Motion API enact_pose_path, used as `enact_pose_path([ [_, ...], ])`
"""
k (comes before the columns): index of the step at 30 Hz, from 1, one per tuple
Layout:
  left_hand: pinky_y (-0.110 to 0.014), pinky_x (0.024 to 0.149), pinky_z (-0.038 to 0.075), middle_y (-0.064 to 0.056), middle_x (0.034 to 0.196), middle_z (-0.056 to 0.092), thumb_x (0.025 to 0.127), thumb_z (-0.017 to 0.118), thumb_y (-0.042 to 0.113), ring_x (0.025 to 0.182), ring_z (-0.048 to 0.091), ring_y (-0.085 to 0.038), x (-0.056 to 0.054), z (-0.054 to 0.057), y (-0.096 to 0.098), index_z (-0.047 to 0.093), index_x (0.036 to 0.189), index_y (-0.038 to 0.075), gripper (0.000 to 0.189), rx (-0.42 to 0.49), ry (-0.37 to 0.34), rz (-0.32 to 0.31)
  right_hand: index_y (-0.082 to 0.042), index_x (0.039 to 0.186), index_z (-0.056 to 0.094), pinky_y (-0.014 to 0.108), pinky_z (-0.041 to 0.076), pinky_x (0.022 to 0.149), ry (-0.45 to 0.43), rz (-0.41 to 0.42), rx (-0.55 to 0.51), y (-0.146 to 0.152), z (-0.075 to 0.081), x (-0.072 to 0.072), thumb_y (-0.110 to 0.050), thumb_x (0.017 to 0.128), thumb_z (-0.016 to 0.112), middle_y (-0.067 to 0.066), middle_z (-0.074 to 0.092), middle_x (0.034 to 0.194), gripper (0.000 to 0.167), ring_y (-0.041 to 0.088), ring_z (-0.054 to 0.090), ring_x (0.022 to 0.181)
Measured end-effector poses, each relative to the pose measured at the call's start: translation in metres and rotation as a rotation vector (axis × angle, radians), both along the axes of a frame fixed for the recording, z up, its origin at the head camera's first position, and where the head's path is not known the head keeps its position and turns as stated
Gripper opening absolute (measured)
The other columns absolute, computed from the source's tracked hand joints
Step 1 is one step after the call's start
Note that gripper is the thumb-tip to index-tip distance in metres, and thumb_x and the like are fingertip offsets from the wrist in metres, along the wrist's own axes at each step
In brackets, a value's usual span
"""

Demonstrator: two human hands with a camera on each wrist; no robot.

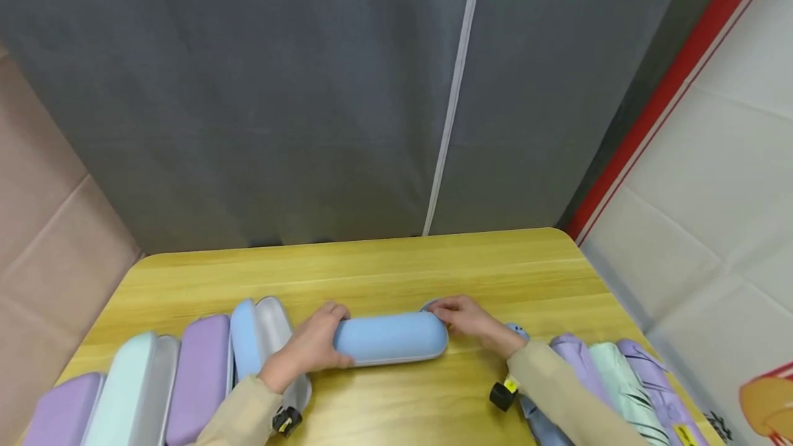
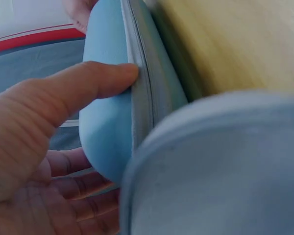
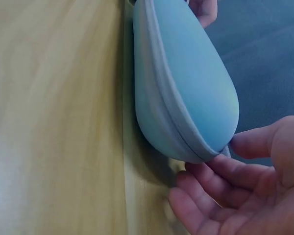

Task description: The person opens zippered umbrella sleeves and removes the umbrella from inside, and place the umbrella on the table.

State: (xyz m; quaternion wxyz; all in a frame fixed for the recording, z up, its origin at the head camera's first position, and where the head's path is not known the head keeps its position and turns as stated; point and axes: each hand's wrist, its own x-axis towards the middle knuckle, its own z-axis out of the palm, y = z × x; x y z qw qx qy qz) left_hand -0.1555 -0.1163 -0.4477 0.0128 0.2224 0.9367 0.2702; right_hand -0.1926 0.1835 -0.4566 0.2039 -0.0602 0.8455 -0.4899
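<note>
A closed light-blue zippered case lies crosswise at the middle of the table. My left hand holds its left end, thumb on the near side by the grey zip seam and fingers around the far side. At the right end, my right hand pinches a small loop or tab by the zip, between thumb and index finger. The other right fingers sit loosely curled beneath that end. What exactly the pinched piece is remains mostly hidden by the fingertips.
Left of my hands stand an open blue case with a grey inside, purple cases and a mint case. Folded umbrellas in purple and mint lie at the right, partly behind my sleeve. A grey curtain hangs beyond the wooden table.
</note>
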Motion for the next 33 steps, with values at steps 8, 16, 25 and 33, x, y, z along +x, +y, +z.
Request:
enact_pose_path([
  [8, -0.038, 0.069, 0.049, -0.004, 0.093, 0.056, 0.054, 0.088, 0.024, 0.081, 0.054, -0.019, 0.002, -0.002, 0.005, 0.055, 0.095, 0.004, 0.057, -0.034, 0.085, -0.058, 0.004, 0.111, 0.065, 0.033, 0.052, 0.071, -0.115, 0.074, 0.0, 0.0, -0.004, -0.017, -0.021, 0.095, 0.052, 0.005, 0.063, 0.097, 0.032, 0.014, 0.057, 0.083],
  [16, -0.038, 0.067, 0.05, -0.005, 0.092, 0.058, 0.053, 0.089, 0.024, 0.079, 0.055, -0.018, 0.004, -0.003, 0.007, 0.056, 0.094, 0.005, 0.056, -0.039, 0.114, -0.055, 0.004, 0.102, 0.066, 0.026, 0.047, 0.064, -0.171, 0.127, -0.121, 0.007, -0.014, -0.027, -0.019, 0.092, 0.054, 0.003, 0.063, 0.092, 0.028, 0.012, 0.053, 0.075],
  [25, -0.037, 0.067, 0.05, -0.004, 0.092, 0.057, 0.053, 0.089, 0.024, 0.08, 0.056, -0.018, 0.003, -0.002, 0.008, 0.057, 0.095, 0.005, 0.056, -0.044, 0.097, -0.048, 0.004, 0.092, 0.067, 0.02, 0.041, 0.055, -0.147, 0.168, -0.19, 0.013, -0.021, -0.033, -0.019, 0.089, 0.062, 0.001, 0.06, 0.083, 0.023, 0.009, 0.046, 0.063],
  [33, -0.037, 0.067, 0.05, -0.004, 0.092, 0.058, 0.055, 0.088, 0.024, 0.08, 0.056, -0.018, 0.001, -0.004, 0.008, 0.058, 0.096, 0.004, 0.055, -0.035, 0.081, -0.049, -0.004, 0.082, 0.061, 0.021, 0.043, 0.062, 0.433, 0.388, 0.111, 0.012, -0.014, -0.024, -0.005, 0.093, 0.055, -0.001, 0.059, 0.08, 0.013, 0.005, 0.048, 0.07],
])
